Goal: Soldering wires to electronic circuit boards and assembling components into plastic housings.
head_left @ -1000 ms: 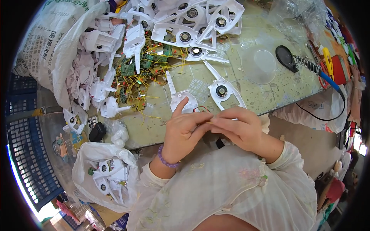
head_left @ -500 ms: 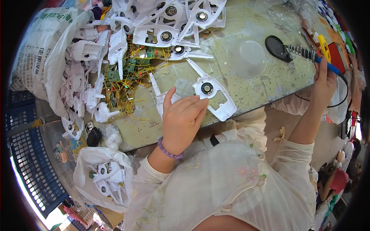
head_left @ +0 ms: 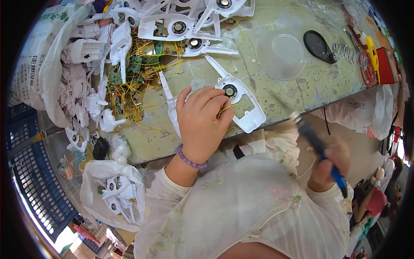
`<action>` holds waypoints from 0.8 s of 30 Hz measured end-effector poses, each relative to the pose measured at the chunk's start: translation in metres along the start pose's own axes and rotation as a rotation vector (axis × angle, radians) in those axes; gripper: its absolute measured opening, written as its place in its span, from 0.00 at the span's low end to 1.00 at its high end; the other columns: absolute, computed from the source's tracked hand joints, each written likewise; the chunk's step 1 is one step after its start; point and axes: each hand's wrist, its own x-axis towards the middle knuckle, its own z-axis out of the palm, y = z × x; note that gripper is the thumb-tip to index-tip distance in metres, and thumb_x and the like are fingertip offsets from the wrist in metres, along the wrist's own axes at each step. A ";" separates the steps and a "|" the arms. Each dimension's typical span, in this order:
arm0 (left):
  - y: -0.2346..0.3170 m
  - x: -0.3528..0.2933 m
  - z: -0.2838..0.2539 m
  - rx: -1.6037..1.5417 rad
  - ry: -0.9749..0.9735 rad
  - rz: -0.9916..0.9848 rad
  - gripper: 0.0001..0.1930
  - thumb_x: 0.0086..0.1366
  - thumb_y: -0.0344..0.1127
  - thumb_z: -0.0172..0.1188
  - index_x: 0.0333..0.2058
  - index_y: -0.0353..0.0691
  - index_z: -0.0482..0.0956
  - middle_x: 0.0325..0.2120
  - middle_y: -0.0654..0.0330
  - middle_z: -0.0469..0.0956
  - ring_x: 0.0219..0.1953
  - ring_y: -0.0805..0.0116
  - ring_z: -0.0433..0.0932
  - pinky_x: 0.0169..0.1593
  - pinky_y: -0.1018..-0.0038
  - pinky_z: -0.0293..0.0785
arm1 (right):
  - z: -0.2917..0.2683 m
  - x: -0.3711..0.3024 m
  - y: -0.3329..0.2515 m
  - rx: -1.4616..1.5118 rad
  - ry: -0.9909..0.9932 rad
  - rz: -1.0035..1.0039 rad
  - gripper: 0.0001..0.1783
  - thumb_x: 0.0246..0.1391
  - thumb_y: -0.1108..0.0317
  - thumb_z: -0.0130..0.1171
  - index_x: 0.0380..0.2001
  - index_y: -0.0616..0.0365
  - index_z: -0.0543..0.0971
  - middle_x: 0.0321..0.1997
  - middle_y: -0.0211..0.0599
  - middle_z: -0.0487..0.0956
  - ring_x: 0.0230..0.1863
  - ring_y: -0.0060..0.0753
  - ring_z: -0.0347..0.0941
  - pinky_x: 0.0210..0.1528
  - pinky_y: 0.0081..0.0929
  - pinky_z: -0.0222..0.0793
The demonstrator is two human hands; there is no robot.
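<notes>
In my right hand (head_left: 332,162) is a soldering iron (head_left: 311,137) with a blue handle. It is blurred by motion, and its thin tip points up and left over the table's front edge. My left hand (head_left: 202,116) is closed beside a white plastic housing (head_left: 251,118). Between its thumb and forefinger shows a thin yellow wire (head_left: 223,110). A round black speaker (head_left: 230,90) sits in that housing, close to my fingertips. Another white housing (head_left: 170,101) lies partly hidden behind my left hand.
Green circuit boards with yellow wires (head_left: 129,73) lie left, beside heaped white housings (head_left: 86,52). A translucent round lid (head_left: 280,56), black oval piece (head_left: 319,46), coil iron stand (head_left: 345,52) and yellow-handled tool (head_left: 371,54) lie right. A bag of housings (head_left: 90,181) stands lower left.
The soldering iron has left the coil stand, and my right hand has brought it down and left. My left hand's fingers have curled in near the speaker, around the yellow wire.
</notes>
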 end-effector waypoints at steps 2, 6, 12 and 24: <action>0.001 0.001 0.001 -0.006 -0.007 -0.001 0.04 0.47 0.30 0.64 0.23 0.43 0.78 0.31 0.67 0.79 0.41 0.67 0.77 0.55 0.61 0.61 | 0.010 0.003 -0.004 0.169 -0.116 0.057 0.11 0.49 0.71 0.59 0.35 0.64 0.71 0.20 0.38 0.73 0.18 0.37 0.71 0.18 0.33 0.64; 0.002 0.002 0.000 0.020 -0.026 -0.018 0.04 0.48 0.29 0.64 0.25 0.43 0.80 0.31 0.66 0.80 0.41 0.66 0.78 0.55 0.61 0.62 | 0.018 0.005 -0.002 0.160 -0.252 0.060 0.13 0.47 0.71 0.61 0.36 0.62 0.72 0.22 0.36 0.73 0.19 0.36 0.71 0.19 0.30 0.65; 0.002 0.002 0.002 0.031 -0.020 -0.007 0.04 0.47 0.28 0.64 0.24 0.43 0.80 0.30 0.66 0.80 0.41 0.67 0.78 0.50 0.66 0.63 | 0.033 0.006 0.002 0.144 -0.257 0.023 0.14 0.44 0.74 0.62 0.36 0.62 0.72 0.23 0.35 0.73 0.19 0.34 0.71 0.20 0.29 0.66; 0.002 0.003 0.004 0.059 0.019 0.029 0.04 0.45 0.28 0.64 0.22 0.43 0.77 0.29 0.66 0.79 0.40 0.68 0.78 0.45 0.67 0.62 | 0.047 0.010 0.005 0.096 -0.214 -0.075 0.13 0.42 0.73 0.63 0.33 0.63 0.73 0.20 0.34 0.73 0.16 0.31 0.69 0.16 0.24 0.66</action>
